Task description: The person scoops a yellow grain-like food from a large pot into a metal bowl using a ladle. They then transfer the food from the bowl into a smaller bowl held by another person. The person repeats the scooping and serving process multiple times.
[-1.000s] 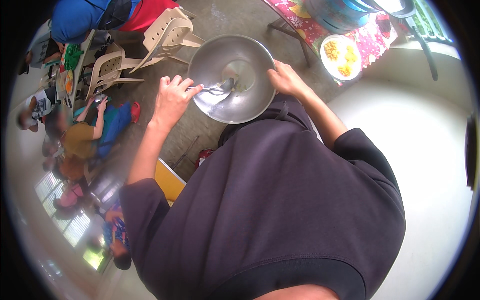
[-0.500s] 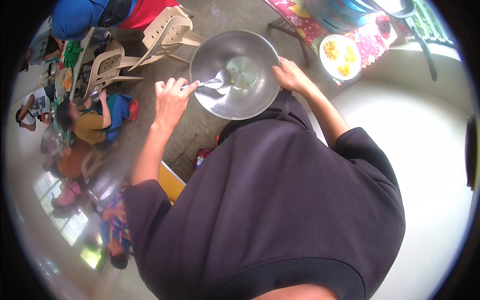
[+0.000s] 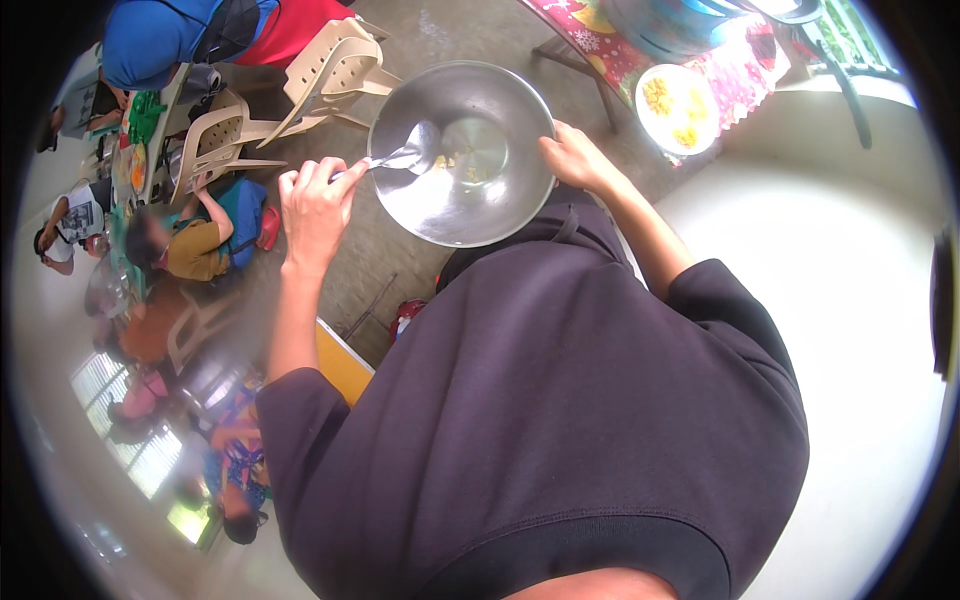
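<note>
My left hand [image 3: 318,205] pinches the handle of a metal spoon [image 3: 421,148], whose bowl hangs inside a wide steel mixing bowl [image 3: 400,205]. On the opposite side, my right hand [image 3: 577,157] grips the mixing bowl's rim and holds it up in front of my body. Small yellowish bits [image 3: 468,172] lie at the bottom of the mixing bowl, too small to name for certain. My right fingertips are hidden behind the bowl's wall.
To the far right, a table with a red patterned cloth [image 3: 590,45] carries a plate of orange-yellow food [image 3: 650,125] and a large blue container [image 3: 660,30]. Beige plastic chairs [image 3: 325,75] stand at the far left. Several people sit and stand around a long table there.
The mixing bowl has shifted slightly left with both hands. My left hand has drawn the spoon a little left and up, toward the bowl's rim.
</note>
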Demonstrator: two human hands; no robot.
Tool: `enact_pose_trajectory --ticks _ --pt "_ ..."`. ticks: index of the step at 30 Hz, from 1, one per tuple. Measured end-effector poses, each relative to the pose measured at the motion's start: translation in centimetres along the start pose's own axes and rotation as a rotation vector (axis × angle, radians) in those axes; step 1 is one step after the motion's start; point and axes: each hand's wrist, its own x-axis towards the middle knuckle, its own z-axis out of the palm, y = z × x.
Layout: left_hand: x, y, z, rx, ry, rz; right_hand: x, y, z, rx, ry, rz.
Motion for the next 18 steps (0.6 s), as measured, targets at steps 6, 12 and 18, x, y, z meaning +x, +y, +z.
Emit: enact_pose_trajectory --ticks 6,12,18 --pt "-0.32 0.12 0.24 -0.01 -0.047 0.064 -0.31 -0.44 0.17 -0.001 -0.019 0.008" --pt "-0.37 0.26 0.68 -0.004 -0.063 0.079 -0.59 -0.8 0.3 -0.015 0.006 -0.02" --pt "-0.35 -0.01 -0.06 0.001 -0.055 0.07 -0.62 -0.69 0.44 -0.018 -0.008 0.012"
